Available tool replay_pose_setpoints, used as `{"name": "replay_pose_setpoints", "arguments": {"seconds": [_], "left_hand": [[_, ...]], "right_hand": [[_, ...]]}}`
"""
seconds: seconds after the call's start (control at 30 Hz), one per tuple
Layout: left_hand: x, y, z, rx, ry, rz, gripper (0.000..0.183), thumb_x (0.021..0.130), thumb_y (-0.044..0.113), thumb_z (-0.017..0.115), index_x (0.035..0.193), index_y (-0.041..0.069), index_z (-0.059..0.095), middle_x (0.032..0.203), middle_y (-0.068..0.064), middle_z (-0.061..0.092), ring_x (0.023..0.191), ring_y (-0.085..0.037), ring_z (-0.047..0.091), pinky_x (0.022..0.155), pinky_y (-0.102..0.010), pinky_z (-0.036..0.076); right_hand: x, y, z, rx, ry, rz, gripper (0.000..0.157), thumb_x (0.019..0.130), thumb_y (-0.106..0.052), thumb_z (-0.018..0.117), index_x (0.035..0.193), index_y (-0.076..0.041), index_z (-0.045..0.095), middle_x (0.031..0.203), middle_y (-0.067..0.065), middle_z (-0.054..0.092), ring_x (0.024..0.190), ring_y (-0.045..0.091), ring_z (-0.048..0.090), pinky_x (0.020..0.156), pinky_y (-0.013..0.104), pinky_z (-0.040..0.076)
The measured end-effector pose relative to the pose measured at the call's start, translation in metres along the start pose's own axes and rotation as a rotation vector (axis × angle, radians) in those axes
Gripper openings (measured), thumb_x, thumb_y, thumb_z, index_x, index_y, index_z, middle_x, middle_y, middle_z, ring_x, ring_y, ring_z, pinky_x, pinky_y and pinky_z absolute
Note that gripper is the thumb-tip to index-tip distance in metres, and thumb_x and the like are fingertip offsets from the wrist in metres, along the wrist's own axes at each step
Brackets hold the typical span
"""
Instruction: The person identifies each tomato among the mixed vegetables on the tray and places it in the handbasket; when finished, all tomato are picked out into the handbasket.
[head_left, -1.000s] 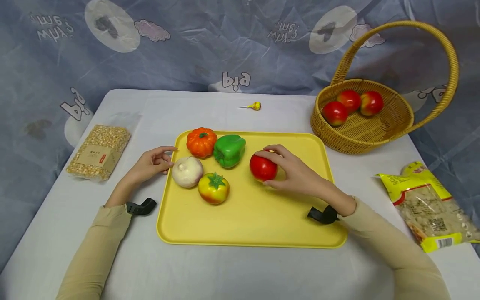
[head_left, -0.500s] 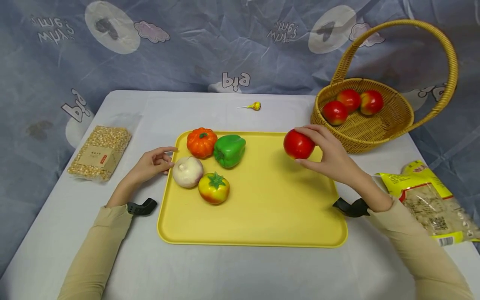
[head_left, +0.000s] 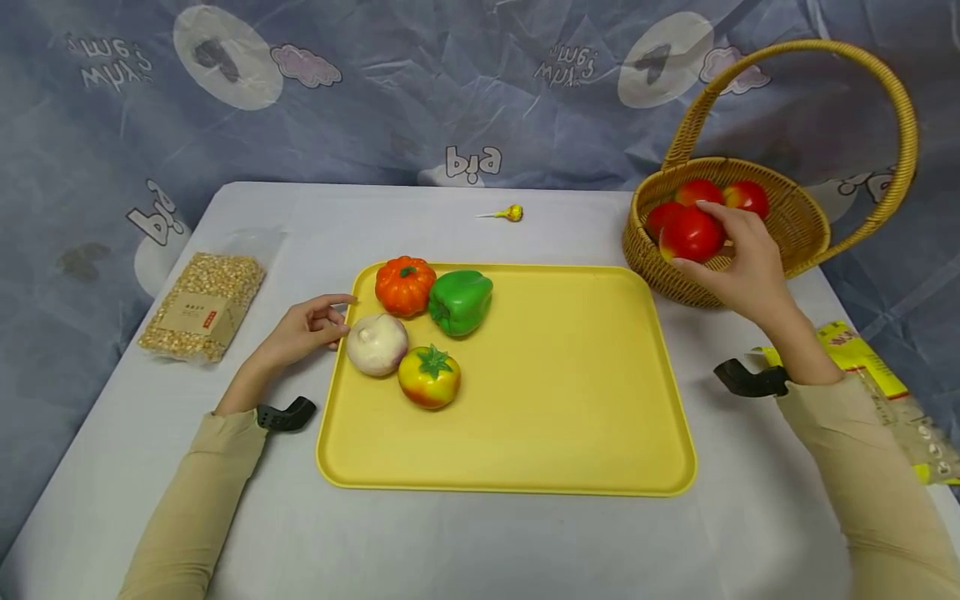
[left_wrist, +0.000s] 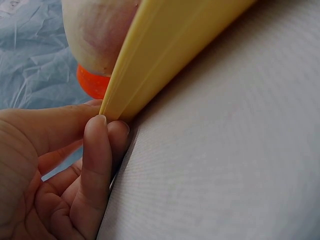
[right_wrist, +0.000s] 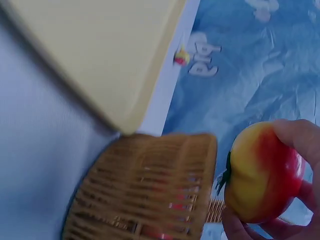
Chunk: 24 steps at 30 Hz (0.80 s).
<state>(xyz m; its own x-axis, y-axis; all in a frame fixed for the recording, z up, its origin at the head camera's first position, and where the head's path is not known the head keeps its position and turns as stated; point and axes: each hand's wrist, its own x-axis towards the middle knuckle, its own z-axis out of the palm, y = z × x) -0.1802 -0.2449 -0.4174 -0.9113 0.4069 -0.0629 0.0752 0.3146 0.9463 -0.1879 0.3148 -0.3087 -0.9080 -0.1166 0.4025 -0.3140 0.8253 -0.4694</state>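
The red-and-yellow fruit (head_left: 692, 234), pinched between thumb and fingers of the right hand (head_left: 753, 267), hangs at the mouth of the basket (head_left: 660, 277), near three red fruits (head_left: 699, 192) inside. Within the last second it has left the yellow tray (head_left: 570, 400); we judge the carry nearly complete, release not yet made. We note the left hand (head_left: 303, 329) pinching the tray's rim.

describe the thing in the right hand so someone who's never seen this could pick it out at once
Find the tall-handled wicker basket at the back right. There the right hand grips a round, glossy red fruit. Unlike the three red fruits inside the basket, this one is held up, its underside yellow around green leaves.
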Motion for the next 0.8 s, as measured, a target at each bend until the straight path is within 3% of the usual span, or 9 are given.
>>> {"name": "replay_pose_setpoints", "arguments": {"seconds": [0.07,0.13,0.2,0.47,0.8], "left_hand": [[0.0,-0.001,0.0,-0.007,0.0,0.008,0.048,0.091,0.002,0.057,0.135,-0.008,0.041,0.082,0.007,0.058,0.064,0.0,0.057,0.059,-0.017,0.052],[0.0,-0.001,0.0,-0.012,0.001,0.018,0.048,0.091,0.002,0.057,0.134,-0.01,0.041,0.082,0.007,0.058,0.064,-0.001,0.057,0.058,-0.017,0.052],[0.0,-0.001,0.0,-0.014,0.002,0.022,0.048,0.091,0.001,0.057,0.134,-0.01,0.04,0.082,0.006,0.058,0.063,-0.001,0.056,0.058,-0.017,0.051],[-0.001,-0.001,0.0,-0.014,0.006,0.021,0.048,0.091,0.002,0.056,0.135,-0.01,0.04,0.083,0.006,0.057,0.063,-0.002,0.056,0.058,-0.018,0.051],[-0.001,-0.002,0.001,-0.025,0.002,0.02,0.048,0.091,0.002,0.057,0.135,-0.01,0.04,0.083,0.007,0.057,0.063,-0.002,0.056,0.058,-0.018,0.051]], "right_hand": [[0.003,0.009,-0.003,-0.012,-0.016,0.054,0.071,0.077,-0.016,0.075,0.14,-0.013,0.042,0.133,0.024,0.044,0.117,0.038,0.039,0.096,0.021,0.044],[0.007,0.017,-0.006,-0.025,-0.043,0.106,0.071,0.08,-0.017,0.072,0.142,-0.012,0.039,0.135,0.026,0.041,0.12,0.041,0.036,0.102,0.046,0.044],[0.011,0.024,-0.007,-0.037,-0.071,0.149,0.071,0.081,-0.018,0.071,0.142,-0.008,0.037,0.136,0.029,0.039,0.122,0.045,0.033,0.097,0.069,0.033],[0.026,0.052,-0.008,-0.097,-0.211,0.37,0.076,0.086,-0.033,0.065,0.145,-0.002,0.027,0.133,0.04,0.027,0.123,0.053,0.022,0.095,0.07,0.029],[0.041,0.081,-0.007,-0.092,-0.366,0.409,0.076,0.088,-0.032,0.063,0.147,-0.004,0.024,0.14,0.039,0.027,0.125,0.057,0.022,0.102,0.07,0.022]]}}
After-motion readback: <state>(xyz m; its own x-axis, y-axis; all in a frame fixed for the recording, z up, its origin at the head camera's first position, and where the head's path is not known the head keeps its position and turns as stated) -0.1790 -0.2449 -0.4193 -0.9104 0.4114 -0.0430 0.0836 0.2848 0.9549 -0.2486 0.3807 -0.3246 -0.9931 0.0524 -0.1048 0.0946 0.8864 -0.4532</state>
